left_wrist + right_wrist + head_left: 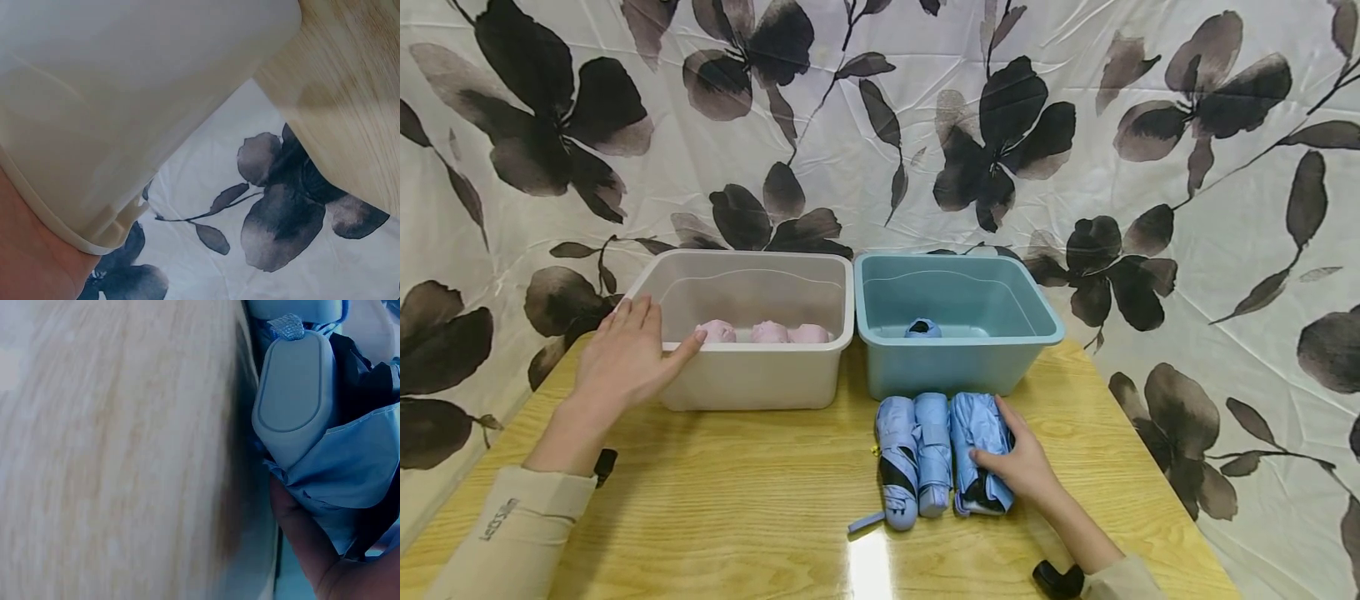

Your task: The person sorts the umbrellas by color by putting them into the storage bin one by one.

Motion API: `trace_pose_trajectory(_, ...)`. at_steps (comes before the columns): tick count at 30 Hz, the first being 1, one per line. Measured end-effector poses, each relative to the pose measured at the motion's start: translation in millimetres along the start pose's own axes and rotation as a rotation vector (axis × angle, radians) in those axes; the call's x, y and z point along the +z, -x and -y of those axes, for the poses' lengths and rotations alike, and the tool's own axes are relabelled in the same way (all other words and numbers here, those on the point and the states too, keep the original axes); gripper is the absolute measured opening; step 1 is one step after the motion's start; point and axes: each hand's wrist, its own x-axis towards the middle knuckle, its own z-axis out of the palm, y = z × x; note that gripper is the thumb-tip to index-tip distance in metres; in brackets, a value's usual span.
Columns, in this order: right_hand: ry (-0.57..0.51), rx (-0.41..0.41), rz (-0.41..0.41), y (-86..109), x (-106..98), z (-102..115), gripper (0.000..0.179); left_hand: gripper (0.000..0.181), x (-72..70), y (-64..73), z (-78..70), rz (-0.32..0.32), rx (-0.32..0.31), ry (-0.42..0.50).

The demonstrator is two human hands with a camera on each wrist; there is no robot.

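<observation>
My left hand (625, 358) lies with straight fingers over the left rim of a beige plastic bin (752, 379); its edge also shows against the palm in the left wrist view. My right hand (1018, 458) grips the rightmost of three folded blue umbrellas (981, 425), thumb on top and fingers along its right side. That umbrella's flat handle end (294, 384) and loose, bunched fabric show in the right wrist view. Beside it lie a slim blue umbrella (933, 454) and another blue umbrella (897, 450) with black patches and a strap.
Several pink rolled things (770, 332) sit inside the beige bin. A teal bin (955, 367) stands right of it, with a blue and black bundle (922, 328) inside. Both bins stand toward the back of the wooden table (737, 500), before a floral cloth (880, 150).
</observation>
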Motion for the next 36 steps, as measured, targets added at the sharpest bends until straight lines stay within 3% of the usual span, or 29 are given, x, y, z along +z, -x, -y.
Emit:
trace_pose_trajectory(13, -0.073, -0.094, -0.09, 17.0, -25.0, 24.8, 0.101, 0.104, 0.5, 0.1, 1.4, 0.004, -0.002, 0.002)
trace_pose_trajectory(24, -0.213, -0.202, -0.184, 23.3, -49.2, 59.8, 0.099, 0.106, -0.1, 0.3, 0.3, 0.005, -0.01, 0.003)
trace_pose_trajectory(29, -0.272, -0.24, -0.224, 15.3, -61.9, 81.0, 0.099, 0.105, -1.5, 1.1, -0.5, -0.005, -0.008, 0.004)
trace_pose_trajectory(36, -0.217, -0.307, -0.284, -10.0, -78.8, 102.8, 0.1, 0.106, -1.7, 0.7, -0.5, -0.003, -0.009, 0.003)
